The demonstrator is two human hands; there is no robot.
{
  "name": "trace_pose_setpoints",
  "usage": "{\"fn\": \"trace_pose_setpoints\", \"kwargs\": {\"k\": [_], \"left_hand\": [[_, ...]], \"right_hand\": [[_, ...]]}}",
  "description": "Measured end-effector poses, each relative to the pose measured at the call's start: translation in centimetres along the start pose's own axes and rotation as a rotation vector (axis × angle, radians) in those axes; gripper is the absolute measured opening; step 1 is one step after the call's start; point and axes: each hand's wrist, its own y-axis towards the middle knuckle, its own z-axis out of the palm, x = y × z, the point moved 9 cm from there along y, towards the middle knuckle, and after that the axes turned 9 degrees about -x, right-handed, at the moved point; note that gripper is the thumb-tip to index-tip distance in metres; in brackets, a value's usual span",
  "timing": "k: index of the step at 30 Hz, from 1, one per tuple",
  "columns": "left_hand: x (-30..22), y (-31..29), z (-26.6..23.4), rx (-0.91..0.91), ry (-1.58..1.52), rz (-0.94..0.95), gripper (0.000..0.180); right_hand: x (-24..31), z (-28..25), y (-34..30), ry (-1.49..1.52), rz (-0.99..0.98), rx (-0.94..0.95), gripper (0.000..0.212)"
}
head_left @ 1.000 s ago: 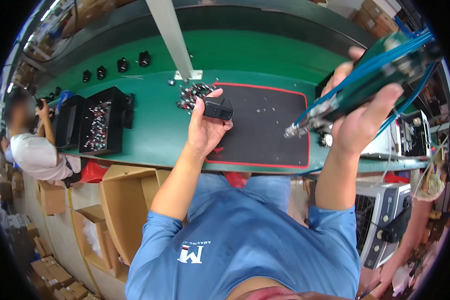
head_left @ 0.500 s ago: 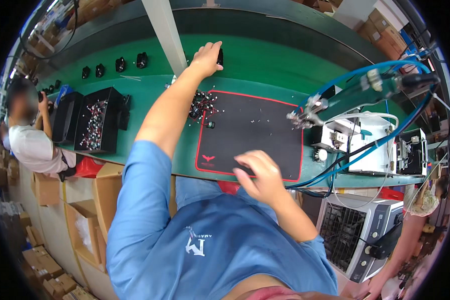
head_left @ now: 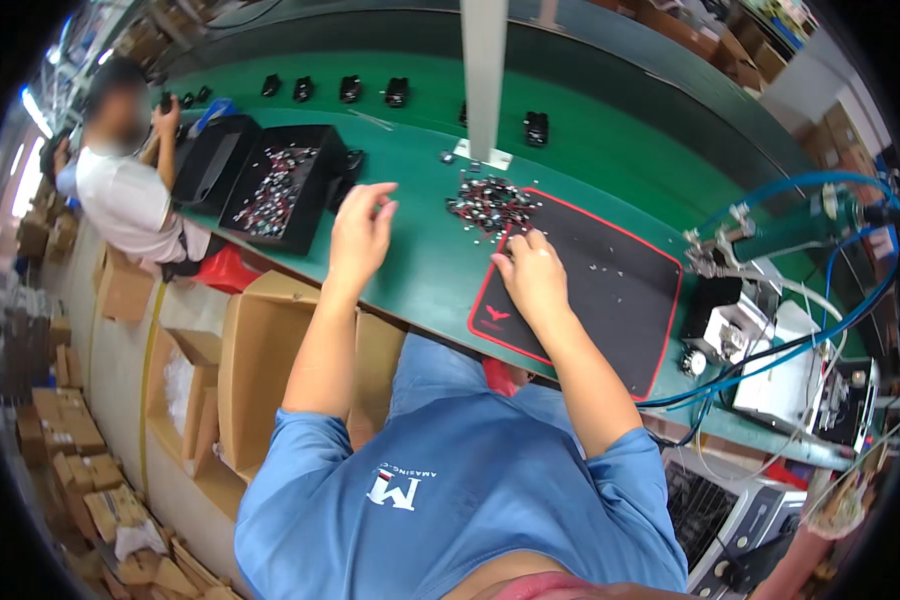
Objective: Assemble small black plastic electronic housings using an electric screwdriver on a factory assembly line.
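My left hand (head_left: 363,235) is raised over the green bench, between the black bin and the pile of parts, its fingers extended and slightly apart with nothing seen in them. My right hand (head_left: 536,275) is at the left edge of the black mat (head_left: 610,300) with its red border. Its fingers bend down beside a heap of small wired parts (head_left: 492,205); whatever they pinch is hidden beneath them. Beyond the heap, a small black device (head_left: 537,128) stands on the green strip, right of the white post.
A black bin (head_left: 300,225) of similar wired parts stands left, near a co-worker (head_left: 125,190). More black devices (head_left: 398,92) line the far strip. A white post (head_left: 484,80) rises behind the heap. A machine with blue hoses (head_left: 760,235) occupies the right. Open cartons (head_left: 270,380) sit below left.
My left hand has let go of the black device on the far strip and drawn back left. My right hand has moved to the mat's left edge. The view has turned left.
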Motion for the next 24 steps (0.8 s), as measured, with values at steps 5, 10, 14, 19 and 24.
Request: {"fn": "trace_pose_setpoints", "kwargs": {"k": [5, 10, 14, 19, 24], "left_hand": [[4.0, -2.1, -5.1, -0.245, 0.451, 0.164, 0.028], [8.2, 1.4, -0.7, 0.053, 0.834, -0.082, 0.044], [9.5, 1.4, -0.8, -0.013, 0.708, 0.008, 0.039], [7.2, -1.9, -1.2, 0.027, 0.438, 0.058, 0.045], [5.4, -4.2, -1.9, 0.115, 0.384, 0.049, 0.055]], "right_hand": [[-0.2, -2.8, -2.9, 0.012, -0.005, -0.021, 0.021], [-1.1, -6.6, -7.2, 0.031, -0.024, -0.069, 0.019], [-1.8, -8.7, -10.2, 0.089, -0.003, -0.134, 0.02], [-2.9, -9.3, -11.5, 0.095, 0.054, -0.217, 0.025], [-4.6, -8.6, -11.7, 0.147, 0.229, -0.195, 0.025]]}}
